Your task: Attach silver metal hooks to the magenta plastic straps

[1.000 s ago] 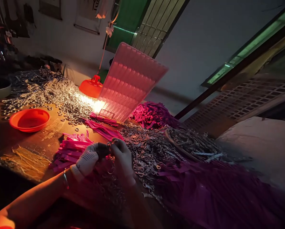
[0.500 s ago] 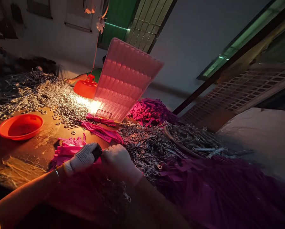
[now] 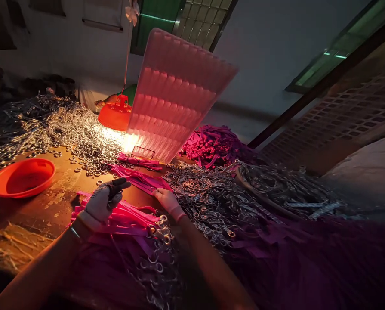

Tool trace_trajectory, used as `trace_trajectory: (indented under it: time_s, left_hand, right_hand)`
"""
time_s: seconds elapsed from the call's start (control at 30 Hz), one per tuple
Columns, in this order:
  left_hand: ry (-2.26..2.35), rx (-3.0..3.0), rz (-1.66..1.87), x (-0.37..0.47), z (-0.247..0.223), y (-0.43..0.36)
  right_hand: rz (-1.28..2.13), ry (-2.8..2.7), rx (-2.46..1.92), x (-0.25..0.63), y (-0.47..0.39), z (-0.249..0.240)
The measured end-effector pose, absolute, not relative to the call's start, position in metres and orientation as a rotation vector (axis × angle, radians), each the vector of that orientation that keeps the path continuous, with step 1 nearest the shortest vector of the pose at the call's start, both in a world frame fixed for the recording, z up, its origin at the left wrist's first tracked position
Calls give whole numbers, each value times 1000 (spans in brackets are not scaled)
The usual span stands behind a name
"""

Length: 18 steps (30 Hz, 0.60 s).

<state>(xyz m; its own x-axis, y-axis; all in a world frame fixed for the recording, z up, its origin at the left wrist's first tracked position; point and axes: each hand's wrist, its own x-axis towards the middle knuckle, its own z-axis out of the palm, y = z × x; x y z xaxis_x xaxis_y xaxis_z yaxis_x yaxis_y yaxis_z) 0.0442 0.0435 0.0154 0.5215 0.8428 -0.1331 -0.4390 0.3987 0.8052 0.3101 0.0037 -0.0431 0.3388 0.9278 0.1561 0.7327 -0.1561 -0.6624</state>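
My left hand (image 3: 103, 201), in a white dotted glove with dark fingertips, hovers over a pile of magenta straps (image 3: 130, 217). Its thumb and fingers are apart, and no object shows in it. Farther forward, my right hand (image 3: 169, 202), also in a pale glove, pinches the near end of a flat bundle of magenta straps (image 3: 140, 177) on the table. What lies under its fingertips is hidden. Metal rings and hooks (image 3: 162, 230) hang at the right ends of the strap pile closest to me.
A red bowl (image 3: 24, 174) stands at left. Loose metal rings (image 3: 85, 157) heap under a red lamp (image 3: 115, 115). A pink ribbed panel (image 3: 176, 94) leans behind. Metal hardware (image 3: 198, 193) and more magenta straps (image 3: 216, 144) lie to the right. Another person's arm (image 3: 111, 100) shows at the back.
My hands, close together before, have separated. The right one has moved forward and right onto the strap bundle; the left has drawn back left and loosened. The view has shifted slightly.
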Motion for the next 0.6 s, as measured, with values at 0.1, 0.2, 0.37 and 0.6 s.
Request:
trace_trajectory:
  time_s: [0.1,0.2,0.37,0.6]
  left_hand:
    - [621,723,848,42,18,49]
    - [636,528,785,43,20,56]
    - [646,307,712,52,23,62]
    - [660,323,558,52,19,49]
  right_hand:
    - [430,-1564,-2101,305,13,-60]
    - [433,-1598,-2221,295,18,-64]
    - [489,-1580,-2258,285,19,-57]
    - [769,-1559,-1849,274,-3,11]
